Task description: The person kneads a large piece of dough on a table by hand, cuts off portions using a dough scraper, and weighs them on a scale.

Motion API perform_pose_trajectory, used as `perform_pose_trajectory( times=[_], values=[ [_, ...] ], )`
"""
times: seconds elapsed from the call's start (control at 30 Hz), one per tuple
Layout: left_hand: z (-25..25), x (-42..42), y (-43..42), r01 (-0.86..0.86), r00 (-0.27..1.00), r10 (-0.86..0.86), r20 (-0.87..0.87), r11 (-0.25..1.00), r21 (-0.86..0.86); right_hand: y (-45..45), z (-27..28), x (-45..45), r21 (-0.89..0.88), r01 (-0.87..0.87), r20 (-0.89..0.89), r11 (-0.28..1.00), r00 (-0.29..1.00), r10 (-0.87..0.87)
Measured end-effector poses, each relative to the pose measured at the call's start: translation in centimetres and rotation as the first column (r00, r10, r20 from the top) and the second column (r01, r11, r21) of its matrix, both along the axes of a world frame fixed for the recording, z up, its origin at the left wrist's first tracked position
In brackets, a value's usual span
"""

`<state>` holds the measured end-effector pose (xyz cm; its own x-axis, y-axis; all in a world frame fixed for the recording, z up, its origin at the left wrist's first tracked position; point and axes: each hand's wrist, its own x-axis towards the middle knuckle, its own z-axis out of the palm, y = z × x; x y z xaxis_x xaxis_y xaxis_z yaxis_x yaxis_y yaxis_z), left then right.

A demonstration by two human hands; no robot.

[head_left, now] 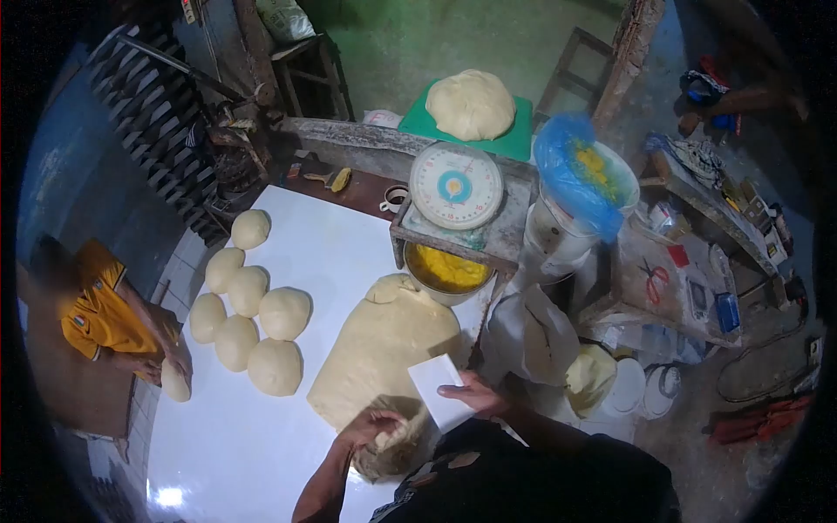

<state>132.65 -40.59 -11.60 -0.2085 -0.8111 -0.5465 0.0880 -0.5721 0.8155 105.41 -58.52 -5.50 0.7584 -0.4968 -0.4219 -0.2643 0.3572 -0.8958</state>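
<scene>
My right hand (475,397) grips a flat white dough scraper (436,388), which overlaps the right side of a large slab of dough (384,336). At the slab's near edge, my left hand (370,429) has its fingers curled closed around a small pale piece of dough (397,429). Beneath that hand is a dark brownish patch (379,466), too shadowed to make out. Several rounded dough balls (275,366) stand grouped on the white tabletop (227,444), left of the slab.
A dial scale (456,187) stands on a wooden stand over a bowl of yellow filling (449,268). Behind it, a dough mass (471,105) rests on a green board (520,131). Buckets (558,218) stand right. Across the table, a person in yellow (113,305) handles a dough piece (175,382).
</scene>
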Motion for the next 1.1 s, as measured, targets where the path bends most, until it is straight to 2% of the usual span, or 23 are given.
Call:
perform_pose_trajectory(
  times=[0.03,0.1,0.17,0.23,0.3,0.33,0.37,0.4,0.43,0.47,0.5,0.57,0.6,0.67,0.7,0.73,0.8,0.83,0.9,0.97,1.0,1.03,1.1],
  values=[
    [1.7,-0.7,-0.5,0.017,0.989,0.008,-0.148,0.987,0.162,-0.6,-0.3,-0.4,0.007,-0.002,0.003,1.000,1.000,0.002],
    [5.2,-2.4,-2.5,-0.085,0.751,0.114,-0.651,0.993,0.076,-2.6,-0.4,-1.1,0.099,0.084,0.112,0.991,0.989,-0.095],
    [12.1,-1.9,-9.2,-0.074,0.913,0.000,-0.409,0.983,-0.167,-5.0,-0.2,-1.7,0.131,0.093,0.062,0.987,0.993,-0.102],
    [19.2,-1.0,-17.4,-0.248,0.961,0.158,-0.228,0.859,-0.448,-6.9,0.4,-1.9,0.163,0.097,0.008,0.982,0.995,-0.100],
    [27.0,-0.4,-26.3,-0.305,0.933,0.350,-0.090,0.629,-0.716,-8.4,1.4,-2.2,0.062,0.123,0.006,0.991,0.992,-0.123],
    [30.7,-0.3,-30.7,-0.267,0.917,0.392,-0.069,0.477,-0.837,-8.8,1.5,-2.2,0.134,0.170,0.061,0.976,0.982,-0.180],
    [33.5,-0.5,-34.6,-0.255,0.871,0.488,-0.049,0.366,-0.895,-9.1,1.6,-2.4,0.121,0.160,0.063,0.980,0.984,-0.169],
    [34.7,-0.2,-39.1,-0.280,0.902,0.409,-0.137,0.313,-0.907,-9.6,1.8,-2.8,0.051,0.166,0.027,0.985,0.985,-0.168],
    [35.7,-0.3,-42.9,-0.189,0.850,0.526,-0.024,0.262,-0.946,-9.9,2.3,-3.0,-0.020,0.171,-0.007,0.985,0.985,-0.171],
    [35.6,-0.2,-46.8,-0.157,0.809,0.587,0.044,0.286,-0.945,-9.8,3.3,-3.0,-0.122,0.189,-0.009,0.974,0.981,-0.192],
    [35.0,-0.4,-49.7,0.061,0.640,0.722,0.263,0.293,-0.954,-10.1,2.5,-3.4,-0.148,0.183,-0.004,0.972,0.983,-0.185],
    [34.5,-1.3,-52.4,0.185,0.461,0.788,0.408,0.364,-0.913,-10.1,0.3,-4.3,-0.199,0.173,-0.050,0.965,0.981,-0.186],
    [34.7,-1.5,-51.7,0.186,0.461,0.790,0.404,0.359,-0.914,-9.4,0.6,-4.5,-0.144,0.234,-0.040,0.961,0.969,-0.242],
    [34.1,-2.1,-48.4,0.193,0.406,0.892,0.201,0.132,-0.972,-8.3,1.6,-4.8,-0.112,0.249,-0.061,0.962,0.965,-0.256],
    [33.2,-2.1,-45.9,0.135,0.455,0.879,0.141,0.088,-0.987,-7.6,2.0,-4.9,-0.079,0.260,-0.087,0.962,0.960,-0.266],
    [31.7,-1.7,-42.6,0.076,0.499,0.863,0.081,0.049,-0.996,-6.7,2.4,-4.9,-0.065,0.259,-0.080,0.964,0.961,-0.264],
    [24.8,-0.2,-35.8,0.190,0.368,0.919,0.140,0.073,-0.979,-5.2,3.0,-4.8,-0.086,0.240,-0.078,0.967,0.966,-0.246],
    [21.0,0.1,-31.0,0.042,0.467,0.853,0.232,0.241,-0.970,-4.4,2.5,-4.7,-0.075,0.245,-0.069,0.967,0.966,-0.250],
    [11.4,1.6,-21.9,0.164,0.265,0.857,0.443,0.413,-0.896,-3.0,0.3,-4.5,-0.059,0.187,0.029,0.981,0.982,-0.185],
    [-0.7,3.8,-12.1,0.219,0.144,0.588,0.796,0.765,-0.605,-1.2,-1.1,-3.3,-0.032,0.148,0.044,0.988,0.988,-0.147],
    [-2.7,3.0,-7.7,0.210,0.181,0.581,0.794,0.766,-0.608,-0.2,-0.9,-2.6,-0.064,0.111,0.053,0.992,0.993,-0.108],
    [-2.2,1.0,-4.5,0.265,0.027,0.633,0.774,0.742,-0.616,0.7,-0.7,-2.1,-0.100,0.071,0.056,0.992,0.996,-0.066],
    [-2.3,0.7,-1.9,0.228,0.132,0.650,0.748,0.715,-0.661,2.4,-0.2,-0.3,-0.091,0.008,0.045,0.996,0.999,-0.003]
  ],
)
